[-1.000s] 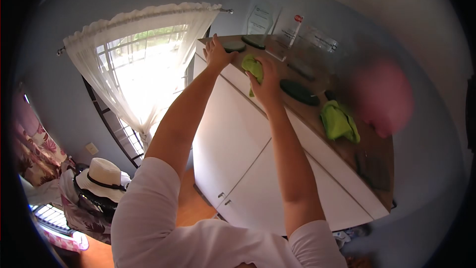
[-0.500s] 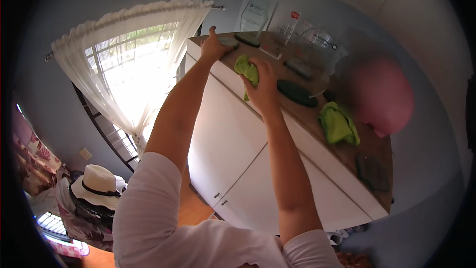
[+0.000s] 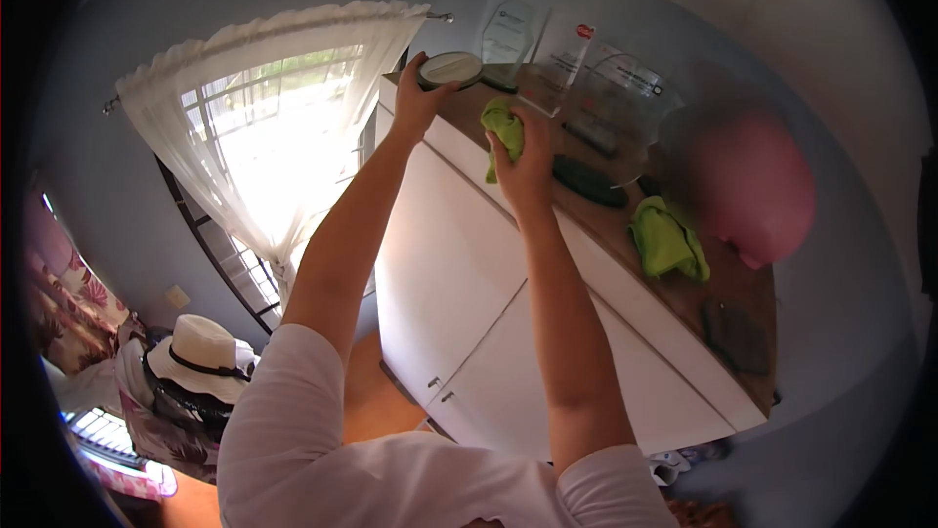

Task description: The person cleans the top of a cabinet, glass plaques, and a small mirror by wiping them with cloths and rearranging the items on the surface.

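My left hand [image 3: 418,103] grips the near edge of a dark oval base with a pale top [image 3: 450,69], held tilted at the cabinet's far left corner. Bunched in my right hand [image 3: 528,152] is a green cloth [image 3: 503,127], above the front edge of the brown cabinet top [image 3: 635,289]. Just right of that hand lies a dark green oval base [image 3: 589,181]. A second green cloth [image 3: 669,240] rests crumpled farther right. Clear plaques stand behind, one of them [image 3: 508,35] on a dark base, another [image 3: 557,64] with a red mark.
Beyond the second cloth is a pink object [image 3: 757,191], partly blurred. A dark flat piece [image 3: 735,337] lies at the right end of the top. White cabinet doors [image 3: 449,284] are below. At left are a curtained window [image 3: 283,127] and a pale hat [image 3: 200,352].
My left hand has taken hold of the oval base with the pale top and raised it off the cabinet, tilting its face into view. My right hand still holds the cloth.
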Action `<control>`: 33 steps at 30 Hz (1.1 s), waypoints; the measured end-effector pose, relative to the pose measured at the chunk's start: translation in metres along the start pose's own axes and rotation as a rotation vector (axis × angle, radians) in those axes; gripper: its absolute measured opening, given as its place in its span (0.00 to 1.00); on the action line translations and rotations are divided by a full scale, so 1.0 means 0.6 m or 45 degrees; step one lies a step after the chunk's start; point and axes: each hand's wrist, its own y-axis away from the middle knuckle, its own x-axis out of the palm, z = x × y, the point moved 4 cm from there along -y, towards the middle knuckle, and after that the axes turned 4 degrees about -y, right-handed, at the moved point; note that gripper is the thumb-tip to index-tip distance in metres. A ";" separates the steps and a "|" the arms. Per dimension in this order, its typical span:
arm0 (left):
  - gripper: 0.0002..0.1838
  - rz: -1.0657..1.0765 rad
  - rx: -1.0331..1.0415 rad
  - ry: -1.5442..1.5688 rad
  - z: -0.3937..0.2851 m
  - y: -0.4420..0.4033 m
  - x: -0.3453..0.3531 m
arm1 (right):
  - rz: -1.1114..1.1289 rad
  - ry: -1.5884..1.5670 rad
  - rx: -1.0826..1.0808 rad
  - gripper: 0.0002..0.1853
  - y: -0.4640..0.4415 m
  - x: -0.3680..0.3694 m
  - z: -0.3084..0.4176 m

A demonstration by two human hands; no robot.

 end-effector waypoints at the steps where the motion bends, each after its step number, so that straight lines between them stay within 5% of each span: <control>1: 0.42 -0.012 0.006 0.039 -0.036 0.028 -0.008 | -0.044 0.009 -0.052 0.20 0.001 -0.001 0.001; 6: 0.39 -0.087 -0.156 0.243 -0.163 0.162 -0.025 | -0.287 -0.005 -0.130 0.22 0.002 -0.048 0.061; 9: 0.37 -0.017 -0.424 0.838 -0.236 0.230 -0.020 | -0.236 0.051 -0.326 0.23 -0.022 -0.092 0.142; 15: 0.35 0.204 -0.145 0.723 -0.311 0.316 0.021 | 0.309 0.534 -0.231 0.21 -0.019 -0.125 0.213; 19: 0.37 0.157 -0.035 0.536 -0.313 0.347 0.026 | 0.379 0.240 -0.382 0.18 0.034 -0.142 0.241; 24: 0.36 0.344 -0.069 0.764 -0.338 0.393 0.055 | 0.117 0.508 -0.270 0.22 0.023 -0.228 0.194; 29: 0.36 0.311 -0.017 0.715 -0.328 0.401 0.076 | 0.444 0.414 -0.372 0.23 0.071 -0.220 0.250; 33: 0.34 0.369 -0.028 0.826 -0.354 0.421 0.083 | 0.299 0.562 -0.364 0.24 0.060 -0.264 0.230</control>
